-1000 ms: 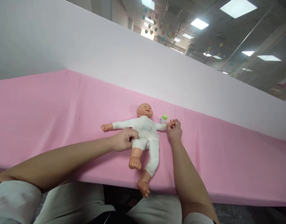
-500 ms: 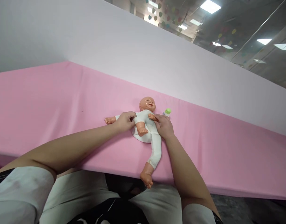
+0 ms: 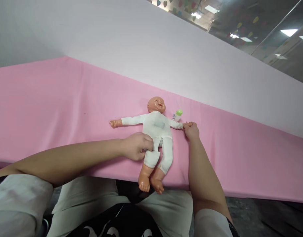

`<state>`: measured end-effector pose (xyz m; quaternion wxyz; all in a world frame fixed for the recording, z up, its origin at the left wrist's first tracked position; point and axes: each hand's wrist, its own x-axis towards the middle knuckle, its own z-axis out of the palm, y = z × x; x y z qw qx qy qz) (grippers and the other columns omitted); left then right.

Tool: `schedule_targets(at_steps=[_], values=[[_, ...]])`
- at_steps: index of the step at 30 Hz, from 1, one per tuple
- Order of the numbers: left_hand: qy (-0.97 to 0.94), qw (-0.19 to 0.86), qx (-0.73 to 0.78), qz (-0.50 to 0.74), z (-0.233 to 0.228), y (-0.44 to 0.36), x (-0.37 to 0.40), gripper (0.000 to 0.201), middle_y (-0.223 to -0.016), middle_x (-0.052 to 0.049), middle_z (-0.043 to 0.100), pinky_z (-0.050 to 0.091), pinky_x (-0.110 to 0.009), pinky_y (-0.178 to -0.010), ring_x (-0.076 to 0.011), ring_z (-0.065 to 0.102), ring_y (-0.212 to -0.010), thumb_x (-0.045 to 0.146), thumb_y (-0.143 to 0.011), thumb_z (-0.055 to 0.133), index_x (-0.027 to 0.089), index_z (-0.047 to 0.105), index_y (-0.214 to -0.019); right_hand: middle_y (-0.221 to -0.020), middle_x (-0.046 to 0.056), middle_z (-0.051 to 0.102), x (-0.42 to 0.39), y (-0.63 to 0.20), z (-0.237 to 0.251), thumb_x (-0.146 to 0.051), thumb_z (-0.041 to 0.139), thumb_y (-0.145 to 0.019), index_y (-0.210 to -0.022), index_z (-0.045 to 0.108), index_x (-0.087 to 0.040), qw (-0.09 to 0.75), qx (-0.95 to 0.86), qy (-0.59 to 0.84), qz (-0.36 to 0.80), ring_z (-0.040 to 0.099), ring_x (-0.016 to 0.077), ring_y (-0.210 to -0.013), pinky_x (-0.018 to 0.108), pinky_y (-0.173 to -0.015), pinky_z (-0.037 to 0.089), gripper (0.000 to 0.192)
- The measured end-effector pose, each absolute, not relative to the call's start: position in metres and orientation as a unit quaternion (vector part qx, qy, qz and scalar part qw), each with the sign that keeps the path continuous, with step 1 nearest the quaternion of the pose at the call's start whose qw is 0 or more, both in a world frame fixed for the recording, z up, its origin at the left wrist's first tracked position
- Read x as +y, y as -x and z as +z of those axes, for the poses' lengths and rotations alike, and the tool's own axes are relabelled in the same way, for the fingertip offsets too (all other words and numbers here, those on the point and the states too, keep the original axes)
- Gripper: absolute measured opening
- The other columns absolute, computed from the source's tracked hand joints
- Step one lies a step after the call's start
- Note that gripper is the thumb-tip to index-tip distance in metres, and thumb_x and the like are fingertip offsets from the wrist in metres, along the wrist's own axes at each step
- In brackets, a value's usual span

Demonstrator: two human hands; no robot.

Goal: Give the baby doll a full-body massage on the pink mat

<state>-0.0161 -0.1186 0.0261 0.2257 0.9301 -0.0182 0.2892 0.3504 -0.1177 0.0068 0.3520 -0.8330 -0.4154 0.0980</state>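
A baby doll point(image 3: 157, 123) with a white cloth body lies face up, its arms spread to both sides and its legs pointing toward me. My left hand point(image 3: 138, 146) is closed on the doll's leg at the left, near the thigh. Out at the right, my right hand point(image 3: 192, 131) pinches the doll's small plastic hand point(image 3: 187, 124), with that arm stretched out sideways. A greyish patch shows on the doll's chest. Beside its right-hand shoulder lies a small clear bottle point(image 3: 177, 115) with a green cap.
The doll lies on a pink-covered padded surface point(image 3: 104, 89), its feet close to the front edge. A white wall panel point(image 3: 131, 49) rises behind, with glass point(image 3: 240, 23) above it. My legs are under the front edge.
The doll's bent leg has come down and now lies straight beside the other. My right hand has drawn the doll's arm from its chest out to the right. My left hand has moved nearer.
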Motion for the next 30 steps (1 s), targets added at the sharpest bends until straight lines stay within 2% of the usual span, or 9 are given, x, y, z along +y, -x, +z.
schedule_targets(at_steps=[4, 8, 13, 15, 18, 22, 25, 27, 30], values=[[-0.95, 0.198, -0.01, 0.243, 0.028, 0.017, -0.121, 0.015, -0.07, 0.0, 0.061, 0.042, -0.028, -0.062, -0.0159, 0.059, -0.068, 0.011, -0.079, 0.065, 0.022, 0.058, -0.073, -0.142, 0.023, 0.061, -0.124, -0.341, 0.024, -0.046, 0.06, -0.093, -0.158, 0.04, -0.014, 0.23, -0.401, 0.884, 0.065, 0.064, 0.0373, -0.128, 0.046, -0.106, 0.051, 0.075], [-0.937, 0.301, -0.005, 0.18, 0.039, 0.024, -0.114, 0.011, -0.078, 0.0, 0.066, 0.044, -0.025, -0.064, -0.0141, 0.061, -0.071, 0.01, -0.078, 0.067, 0.021, 0.066, -0.08, -0.15, 0.027, 0.048, -0.13, -0.318, 0.038, -0.047, 0.058, -0.094, -0.16, 0.038, -0.015, 0.177, -0.427, 0.887, -0.003, 0.066, 0.04, -0.122, 0.05, -0.1, 0.053, 0.076], [-0.854, 0.476, 0.118, 0.173, 0.035, 0.032, -0.084, 0.012, -0.081, -0.001, 0.072, 0.049, -0.025, -0.067, -0.0146, 0.064, -0.071, 0.028, -0.087, 0.067, 0.019, 0.07, -0.094, -0.117, 0.013, 0.073, -0.128, -0.275, 0.028, -0.034, 0.064, -0.09, -0.129, 0.066, -0.02, 0.233, -0.618, 0.751, -0.004, 0.07, 0.0308, -0.106, 0.045, -0.097, 0.055, 0.042], [-0.847, 0.426, 0.229, 0.221, 0.027, 0.032, -0.069, 0.02, -0.078, -0.001, 0.07, 0.047, -0.027, -0.066, -0.0154, 0.062, -0.07, 0.04, -0.09, 0.066, 0.02, 0.068, -0.089, -0.107, 0.01, 0.076, -0.126, -0.257, 0.021, -0.025, 0.058, -0.092, -0.115, 0.072, -0.021, 0.251, -0.673, 0.696, -0.009, 0.071, 0.0291, -0.102, 0.044, -0.096, 0.055, 0.027], [-0.851, 0.308, 0.338, 0.258, 0.016, 0.03, -0.05, 0.032, -0.079, -0.001, 0.069, 0.044, -0.03, -0.065, -0.0185, 0.061, -0.07, 0.053, -0.092, 0.063, 0.021, 0.064, -0.091, -0.112, 0.009, 0.079, -0.126, -0.236, 0.013, -0.019, 0.052, -0.095, -0.11, 0.075, -0.022, 0.279, -0.699, 0.657, -0.034, 0.072, 0.0291, -0.107, 0.045, -0.097, 0.056, 0.027], [-0.849, 0.21, 0.397, 0.279, 0.008, 0.028, -0.033, 0.037, -0.094, -0.007, 0.072, 0.047, -0.035, -0.076, -0.0249, 0.067, -0.085, 0.054, -0.102, 0.045, 0.021, 0.062, -0.098, -0.126, 0.004, 0.079, -0.132, -0.222, 0.008, -0.022, 0.051, -0.098, -0.127, 0.074, -0.025, 0.297, -0.727, 0.618, -0.029, 0.073, 0.0271, -0.114, 0.044, -0.105, 0.057, 0.037], [-0.842, 0.168, 0.444, 0.255, 0.007, 0.028, -0.024, 0.044, -0.104, -0.013, 0.074, 0.05, -0.041, -0.085, -0.0305, 0.068, -0.096, 0.056, -0.102, 0.042, 0.018, 0.063, -0.112, -0.142, 0.004, 0.072, -0.139, -0.216, 0.006, -0.013, 0.05, -0.093, -0.146, 0.064, -0.025, 0.268, -0.78, 0.565, -0.012, 0.067, 0.0256, -0.128, 0.045, -0.115, 0.052, 0.056], [-0.835, 0.154, 0.472, 0.236, 0.005, 0.03, -0.019, 0.054, -0.114, -0.016, 0.074, 0.05, -0.046, -0.094, -0.0338, 0.068, -0.106, 0.059, -0.102, 0.041, 0.015, 0.062, -0.127, -0.153, 0.008, 0.063, -0.144, -0.21, 0.005, -0.011, 0.053, -0.089, -0.155, 0.055, -0.024, 0.239, -0.807, 0.54, -0.012, 0.06, 0.028, -0.139, 0.049, -0.121, 0.047, 0.067], [-0.833, 0.127, 0.5, 0.201, 0.002, 0.033, -0.011, 0.07, -0.137, -0.02, 0.068, 0.042, -0.055, -0.111, -0.0403, 0.06, -0.131, 0.063, -0.103, 0.034, 0.017, 0.052, -0.152, -0.166, 0.021, 0.044, -0.154, -0.199, 0.005, -0.021, 0.065, -0.085, -0.165, 0.039, -0.017, 0.203, -0.826, 0.525, -0.032, 0.046, 0.0401, -0.15, 0.061, -0.124, 0.039, 0.084]])
